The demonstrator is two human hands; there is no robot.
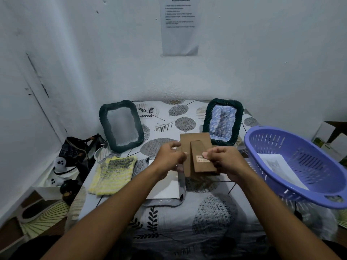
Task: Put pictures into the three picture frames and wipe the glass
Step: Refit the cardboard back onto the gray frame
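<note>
Both forearms reach in from 6 o'clock over the leaf-print table (169, 218). At the centre, the left hand (170, 156) and right hand (223, 160) pinch with curled fingers the brown frame back (197, 147) with its stand flap. A white picture (165, 188) lies below it. At 3 o'clock, the purple basket (281, 141) holds a printed sheet (279, 166). One dark frame (122, 126) at 10 o'clock shows no picture; another frame (223, 122) at 1 o'clock contains one. At 8 o'clock lies a yellow cloth (112, 175).

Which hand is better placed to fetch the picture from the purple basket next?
Probably the right hand: the purple basket with the picture sits just beside it; the left hand would cross the backing board.
</note>
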